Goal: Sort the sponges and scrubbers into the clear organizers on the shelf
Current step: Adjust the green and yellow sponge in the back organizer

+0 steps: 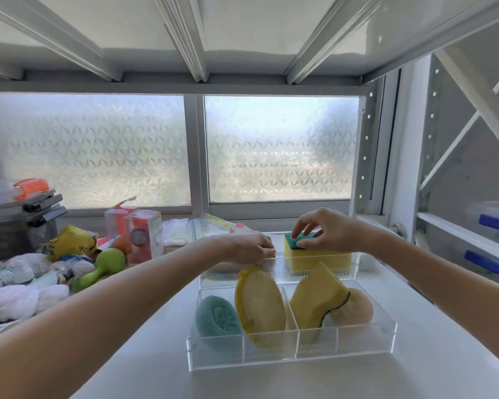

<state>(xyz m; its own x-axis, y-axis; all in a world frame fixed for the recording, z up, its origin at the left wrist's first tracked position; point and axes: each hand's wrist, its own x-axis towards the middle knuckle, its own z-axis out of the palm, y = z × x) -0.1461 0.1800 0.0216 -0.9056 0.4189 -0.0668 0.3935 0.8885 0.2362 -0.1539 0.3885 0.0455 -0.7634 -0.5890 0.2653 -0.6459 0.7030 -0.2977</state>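
1. The right hand (319,230) pinches the green top of a yellow sponge (317,259) standing in the back organizer (274,275).
2. The left hand (249,249) rests on this organizer's rim, fingers curled; whether it grips, I cannot tell.
3. The front organizer (291,345) on the shelf (144,364) holds a teal scrubber (218,319).

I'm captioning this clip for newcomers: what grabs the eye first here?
Both bare arms reach in: the right hand pinches a yellow-and-green sponge in the far clear organizer, and the left hand rests on its rim. In the near organizer stand a teal scrubber and a yellow mesh scrubber.
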